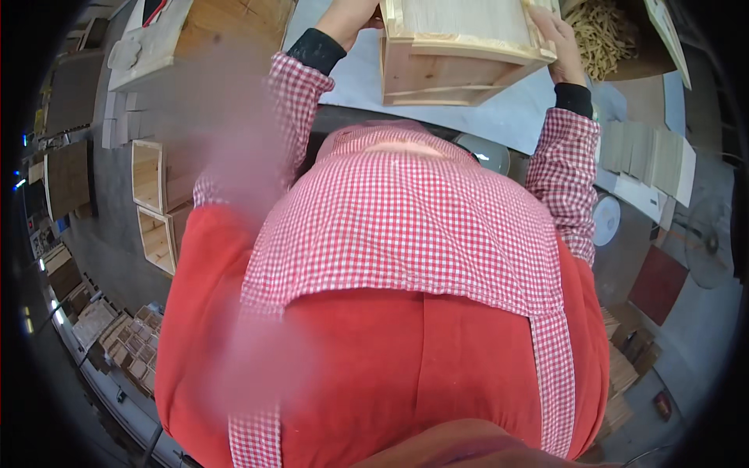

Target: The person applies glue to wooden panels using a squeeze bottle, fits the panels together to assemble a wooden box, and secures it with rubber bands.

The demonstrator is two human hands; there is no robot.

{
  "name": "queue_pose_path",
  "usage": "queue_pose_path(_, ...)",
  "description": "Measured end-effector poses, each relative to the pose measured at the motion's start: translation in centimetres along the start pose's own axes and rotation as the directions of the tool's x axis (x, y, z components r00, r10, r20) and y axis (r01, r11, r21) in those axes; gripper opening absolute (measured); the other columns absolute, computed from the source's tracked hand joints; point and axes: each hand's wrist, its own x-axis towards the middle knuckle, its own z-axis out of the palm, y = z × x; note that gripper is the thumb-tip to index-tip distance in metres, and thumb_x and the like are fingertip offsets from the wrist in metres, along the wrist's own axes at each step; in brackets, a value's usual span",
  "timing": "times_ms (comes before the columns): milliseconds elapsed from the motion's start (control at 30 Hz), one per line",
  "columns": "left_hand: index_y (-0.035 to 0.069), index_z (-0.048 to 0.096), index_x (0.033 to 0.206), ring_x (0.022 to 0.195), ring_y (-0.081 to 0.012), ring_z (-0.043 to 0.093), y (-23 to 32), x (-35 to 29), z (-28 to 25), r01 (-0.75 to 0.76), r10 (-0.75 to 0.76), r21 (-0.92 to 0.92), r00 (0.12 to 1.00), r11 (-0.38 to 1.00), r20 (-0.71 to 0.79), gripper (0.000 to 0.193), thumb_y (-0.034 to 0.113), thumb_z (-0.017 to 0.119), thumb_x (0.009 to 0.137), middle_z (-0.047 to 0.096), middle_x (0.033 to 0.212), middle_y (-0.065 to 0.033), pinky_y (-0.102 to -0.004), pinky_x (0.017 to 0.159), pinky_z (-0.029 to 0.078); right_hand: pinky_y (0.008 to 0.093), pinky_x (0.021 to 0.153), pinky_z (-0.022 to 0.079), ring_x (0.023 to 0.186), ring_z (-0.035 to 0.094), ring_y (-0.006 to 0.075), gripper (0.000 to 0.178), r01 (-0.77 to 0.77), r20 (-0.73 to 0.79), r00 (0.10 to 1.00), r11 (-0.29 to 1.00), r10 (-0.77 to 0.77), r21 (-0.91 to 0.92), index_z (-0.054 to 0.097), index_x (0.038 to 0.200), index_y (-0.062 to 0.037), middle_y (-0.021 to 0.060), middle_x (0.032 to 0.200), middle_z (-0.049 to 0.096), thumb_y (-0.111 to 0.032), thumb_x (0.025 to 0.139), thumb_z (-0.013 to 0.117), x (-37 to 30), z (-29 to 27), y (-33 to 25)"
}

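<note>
A pale wooden box (460,74) stands on the light worktop (351,86) at the top of the view, with its framed side turned toward me. My right hand (555,43) grips its right side, the fingers lying over the upper edge. At the box's left side is my left hand (351,19). Its fingertips are partly hidden behind the box and the picture's upper edge, and the hand appears to hold that side. The box's far end is cut off by the picture's edge.
Right of the box, an open carton (644,47) holds many small tan wooden pieces (599,35). Stacked thin boards (636,148) lie nearer on the right. A large wooden box (226,31) is at the left, with open wooden crates (148,175) below it.
</note>
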Motion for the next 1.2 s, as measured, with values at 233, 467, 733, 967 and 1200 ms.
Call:
queue_pose_path(233, 0.003, 0.061, 0.116, 0.089, -0.0170, 0.064, 1.8, -1.5, -5.9, 0.159, -0.110, 0.130, 0.941, 0.979, -0.320, 0.045, 0.042, 0.051, 0.095, 0.066, 0.103, -0.0092, -0.0318, 0.076, 0.052, 0.0203, 0.052, 0.040, 0.057, 0.050, 0.0058, 0.033, 0.097, -0.373, 0.910, 0.966, -0.184, -0.240, 0.062, 0.085, -0.0012, -0.0010, 0.066, 0.056, -0.030, 0.097, 0.052, -7.4, 5.0, -3.2)
queue_pose_path(467, 0.005, 0.061, 0.111, 0.105, -0.0155, 0.056, 4.5, 3.3, -3.1, 0.069, -0.068, -0.091, 0.998, 0.993, 0.014, 0.051, 0.051, 0.047, 0.094, 0.063, 0.109, -0.0087, -0.0376, 0.097, 0.039, 0.0254, 0.068, 0.049, 0.072, 0.059, 0.0122, 0.035, 0.001, -0.130, 0.992, 0.999, 0.005, 0.043, 0.058, 0.097, 0.0007, 0.0061, 0.081, 0.063, -0.032, 0.100, 0.045, -15.3, 15.1, -3.3)
queue_pose_path(733, 0.001, 0.060, 0.111, 0.084, -0.0151, 0.063, 2.9, 2.9, -3.0, 0.219, -0.249, 0.240, 0.963, 0.946, 0.104, 0.053, 0.050, 0.050, 0.093, 0.065, 0.099, -0.0065, -0.0335, 0.079, 0.050, 0.0267, 0.081, 0.047, 0.090, 0.060, 0.0137, 0.040, 0.002, -0.224, 0.974, 1.000, -0.006, -0.016, 0.056, 0.112, 0.0044, 0.0093, 0.104, 0.063, -0.032, 0.099, 0.047, -8.8, 3.0, -0.1)
queue_pose_path(967, -0.006, 0.060, 0.102, 0.071, -0.0145, 0.063, 2.3, 6.3, 3.9, 0.174, -0.265, 0.449, 0.953, 0.876, 0.147, 0.036, 0.029, 0.058, 0.092, 0.065, 0.086, -0.0074, -0.0266, 0.058, 0.051, 0.0232, 0.089, 0.043, 0.102, 0.057, 0.0108, 0.046, -0.049, -0.178, 0.982, 0.998, 0.054, 0.034, 0.051, 0.128, 0.0079, 0.0092, 0.116, 0.061, -0.024, 0.094, 0.055, -5.4, 0.0, 1.2)
queue_pose_path(1200, -0.007, 0.059, 0.106, 0.074, -0.0137, 0.062, 5.6, 5.8, 4.8, 0.047, -0.142, 0.440, 0.972, 0.897, 0.185, 0.032, 0.022, 0.059, 0.091, 0.064, 0.092, -0.0084, -0.0264, 0.061, 0.050, 0.0233, 0.087, 0.044, 0.099, 0.059, 0.0118, 0.049, 0.005, -0.194, 0.981, 0.995, 0.015, 0.102, 0.050, 0.128, 0.0096, 0.0102, 0.113, 0.062, -0.020, 0.091, 0.060, -6.0, -0.3, -1.2)
